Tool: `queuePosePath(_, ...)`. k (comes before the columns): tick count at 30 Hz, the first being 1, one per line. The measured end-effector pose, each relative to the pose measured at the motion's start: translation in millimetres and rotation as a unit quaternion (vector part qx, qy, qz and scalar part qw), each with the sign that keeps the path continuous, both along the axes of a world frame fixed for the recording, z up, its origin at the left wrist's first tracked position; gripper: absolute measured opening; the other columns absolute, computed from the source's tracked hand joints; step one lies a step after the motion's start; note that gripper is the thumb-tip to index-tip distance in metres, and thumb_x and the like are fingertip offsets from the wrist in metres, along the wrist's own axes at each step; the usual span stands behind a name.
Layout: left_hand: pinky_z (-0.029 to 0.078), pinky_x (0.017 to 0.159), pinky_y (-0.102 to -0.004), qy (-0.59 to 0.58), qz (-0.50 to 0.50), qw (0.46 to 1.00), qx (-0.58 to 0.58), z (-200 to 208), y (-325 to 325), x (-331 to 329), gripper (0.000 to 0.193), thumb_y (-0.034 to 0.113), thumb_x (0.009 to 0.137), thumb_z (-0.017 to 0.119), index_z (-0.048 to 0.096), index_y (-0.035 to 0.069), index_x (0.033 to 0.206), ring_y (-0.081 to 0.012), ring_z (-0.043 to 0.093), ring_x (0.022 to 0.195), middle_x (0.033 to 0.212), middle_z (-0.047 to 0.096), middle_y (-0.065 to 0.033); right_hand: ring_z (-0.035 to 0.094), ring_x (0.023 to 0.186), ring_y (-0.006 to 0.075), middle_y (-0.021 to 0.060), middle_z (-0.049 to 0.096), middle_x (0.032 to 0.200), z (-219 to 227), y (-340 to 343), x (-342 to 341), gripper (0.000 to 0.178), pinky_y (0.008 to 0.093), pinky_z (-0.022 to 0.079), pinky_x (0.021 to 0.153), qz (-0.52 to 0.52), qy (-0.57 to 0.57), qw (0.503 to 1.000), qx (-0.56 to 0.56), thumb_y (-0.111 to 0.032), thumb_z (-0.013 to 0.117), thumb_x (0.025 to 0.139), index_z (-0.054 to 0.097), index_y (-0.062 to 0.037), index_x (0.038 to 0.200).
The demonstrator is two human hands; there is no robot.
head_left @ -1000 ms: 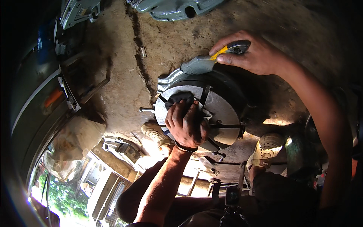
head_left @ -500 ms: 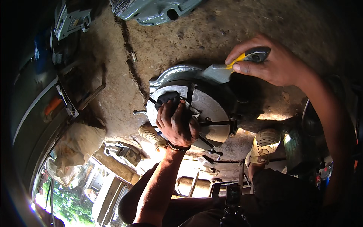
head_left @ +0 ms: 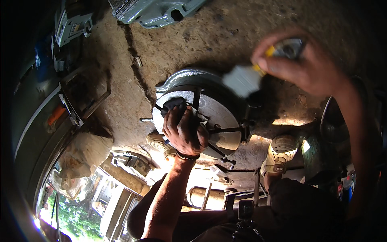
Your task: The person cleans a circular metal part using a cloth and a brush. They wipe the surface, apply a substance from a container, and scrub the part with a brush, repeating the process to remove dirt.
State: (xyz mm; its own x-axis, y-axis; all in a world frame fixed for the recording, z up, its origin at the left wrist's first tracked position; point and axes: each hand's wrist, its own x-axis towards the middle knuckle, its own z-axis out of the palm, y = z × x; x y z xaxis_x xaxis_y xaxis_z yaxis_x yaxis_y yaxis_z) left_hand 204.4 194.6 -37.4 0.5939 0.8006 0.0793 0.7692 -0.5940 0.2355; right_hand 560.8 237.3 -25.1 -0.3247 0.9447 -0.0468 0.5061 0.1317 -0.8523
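A round metal table with radial slots (head_left: 219, 109), like a rotary table, stands on the floor before me, its base (head_left: 193, 75) painted glossy grey-green. My left hand (head_left: 183, 133) rests on its left side, fingers curled over a dark lump (head_left: 174, 104). Whether that lump is cloth or something solid I cannot tell. Some pale material (head_left: 202, 119) shows beside the fingers. In my right hand (head_left: 308, 66), blurred by motion, is a putty knife (head_left: 242, 81) with a yellow and black handle. Its wide grey blade hangs over the base's far right rim, contact unclear.
A grey-green casting (head_left: 161, 14) lies at the far edge. Small handles (head_left: 228, 162) stick out from the round table. My shod foot (head_left: 282, 149) is at the near right. A plastic bag (head_left: 78, 155) and machine parts stand on the left.
My right hand has moved right with the putty knife, its blade turning broad side into view. My left hand stays on the dark lump; the whole view has shifted slightly.
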Motion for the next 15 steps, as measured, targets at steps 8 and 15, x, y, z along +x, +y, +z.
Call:
queuePosePath(8, 0.038, 0.101, -0.0538, 0.0, -0.027, 0.999, 0.02, 0, 2, 5, 0.045, 0.03, 0.089, 0.048, 0.058, -0.007, 0.113, -0.0431, 0.052, 0.115, 0.117, 0.059, -0.0252, 0.066, 0.096, 0.0201, 0.0063, 0.07, 0.099, -44, 44, -66, 0.021, 0.0347, 0.049, 0.092, -0.042, 0.152, 0.986, -0.044, -0.029, 0.069, 0.091, 0.071, -0.0099, 0.1)
queuePosePath(15, 0.039, 0.1, -0.054, -0.002, -0.019, 0.999, 0.038, -5, 1, 3, 0.044, 0.033, 0.091, 0.048, 0.061, -0.001, 0.116, -0.0399, 0.054, 0.111, 0.116, 0.059, -0.0235, 0.065, 0.097, 0.021, 0.0055, 0.071, 0.097, -48, 1, -47, 0.02, 0.0354, 0.048, 0.091, -0.045, 0.051, 0.997, 0.042, -0.029, 0.07, 0.09, 0.071, -0.0116, 0.1)
